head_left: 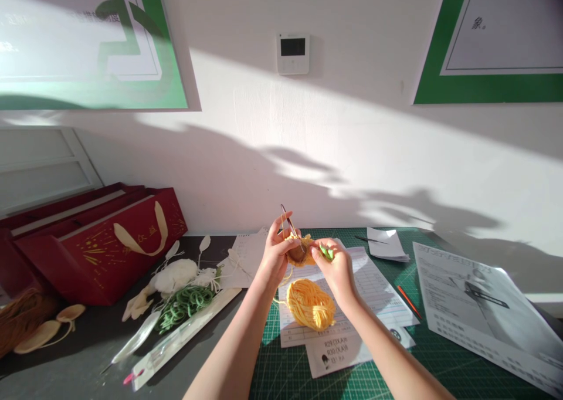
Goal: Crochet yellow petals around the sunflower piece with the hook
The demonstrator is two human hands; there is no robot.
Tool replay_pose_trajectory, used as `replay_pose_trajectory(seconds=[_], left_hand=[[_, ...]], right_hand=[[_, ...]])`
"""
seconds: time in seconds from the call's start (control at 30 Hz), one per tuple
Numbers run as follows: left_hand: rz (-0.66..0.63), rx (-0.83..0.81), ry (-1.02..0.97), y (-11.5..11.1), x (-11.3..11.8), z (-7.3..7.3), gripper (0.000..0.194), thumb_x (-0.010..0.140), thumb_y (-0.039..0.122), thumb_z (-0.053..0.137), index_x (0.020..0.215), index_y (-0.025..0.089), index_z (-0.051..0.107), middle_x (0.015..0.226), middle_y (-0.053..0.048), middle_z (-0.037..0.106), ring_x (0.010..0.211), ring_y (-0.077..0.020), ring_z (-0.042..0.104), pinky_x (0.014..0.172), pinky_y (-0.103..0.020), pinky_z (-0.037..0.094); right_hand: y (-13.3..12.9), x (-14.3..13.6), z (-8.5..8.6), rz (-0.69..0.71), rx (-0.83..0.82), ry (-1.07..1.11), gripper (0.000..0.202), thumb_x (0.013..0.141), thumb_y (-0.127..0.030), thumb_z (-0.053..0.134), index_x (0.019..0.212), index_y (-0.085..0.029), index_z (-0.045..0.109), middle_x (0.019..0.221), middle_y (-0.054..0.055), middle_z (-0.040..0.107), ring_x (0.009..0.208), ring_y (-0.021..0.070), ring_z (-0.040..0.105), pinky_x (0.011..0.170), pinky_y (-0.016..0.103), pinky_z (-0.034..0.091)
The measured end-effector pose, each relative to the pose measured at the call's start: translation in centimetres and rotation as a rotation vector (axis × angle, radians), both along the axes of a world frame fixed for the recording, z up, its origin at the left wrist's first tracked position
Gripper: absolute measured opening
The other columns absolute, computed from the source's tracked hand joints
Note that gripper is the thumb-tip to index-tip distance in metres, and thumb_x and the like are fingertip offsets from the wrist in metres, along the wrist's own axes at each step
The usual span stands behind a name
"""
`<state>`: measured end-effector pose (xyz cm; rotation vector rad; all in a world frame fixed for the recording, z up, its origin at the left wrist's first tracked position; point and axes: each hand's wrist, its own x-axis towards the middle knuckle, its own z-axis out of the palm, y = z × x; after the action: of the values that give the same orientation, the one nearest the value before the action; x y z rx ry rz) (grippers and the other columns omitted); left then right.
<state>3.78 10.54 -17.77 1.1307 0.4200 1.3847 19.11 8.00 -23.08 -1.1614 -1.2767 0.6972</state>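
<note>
My left hand (280, 250) is closed on a small crochet piece (299, 254), yellow around its edge and brown in the middle. Beside its raised fingers a thin, dark, narrow tool (288, 218) sticks up; what holds it I cannot make out. Yellow yarn trails down from this hand. At the right edge of the piece, my right hand (334, 266) grips a crochet hook (326, 251) by its green handle; its tip is too small to see. Just below both hands, a ball of yellow yarn (310, 305) lies on the papers.
Written sheets (365, 277) cover part of a green cutting mat (281, 365). An orange stick (409, 301) and a printed sheet (475, 306) lie right. Green yarn (187, 306), white yarn (176, 275) and a long packet (189, 335) lie left, before red gift bags (101, 253).
</note>
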Motion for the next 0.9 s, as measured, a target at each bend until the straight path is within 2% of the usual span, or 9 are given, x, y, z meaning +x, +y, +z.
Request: replay_pose_trajectory(seconds=[0.3,0.53,0.9], left_hand=[[-0.027,0.044,0.012,-0.1,0.1,0.0,0.035,0.095,0.026,0.067,0.128,0.018,0.059,0.09,0.0,0.063,0.07,-0.0143,0.061,0.063,-0.029,0.054],[-0.003,0.008,0.029,0.2,0.3,-0.4,0.037,0.097,0.029,0.065,0.131,0.018,0.057,0.096,-0.002,0.066,0.071,-0.0146,0.063,0.064,-0.031,0.056],[-0.017,0.005,0.051,-0.1,0.4,-0.1,0.037,0.096,0.028,0.066,0.131,0.018,0.059,0.096,-0.003,0.068,0.073,-0.0158,0.065,0.067,-0.033,0.057]], right_hand=[[0.7,-0.1,-0.6,0.08,-0.034,-0.017,0.026,0.098,-0.037,0.063,0.111,-0.015,0.065,0.101,0.004,0.069,0.08,0.0142,0.068,0.07,0.031,0.059],[0.0,-0.2,0.4,0.066,0.087,-0.07,0.023,0.097,-0.036,0.064,0.107,-0.016,0.066,0.098,0.003,0.069,0.078,0.0133,0.066,0.07,0.03,0.058],[-0.4,-0.2,1.0,-0.017,0.252,-0.189,0.021,0.097,-0.037,0.063,0.1,-0.016,0.066,0.097,0.003,0.068,0.081,0.0139,0.066,0.074,0.032,0.058]])
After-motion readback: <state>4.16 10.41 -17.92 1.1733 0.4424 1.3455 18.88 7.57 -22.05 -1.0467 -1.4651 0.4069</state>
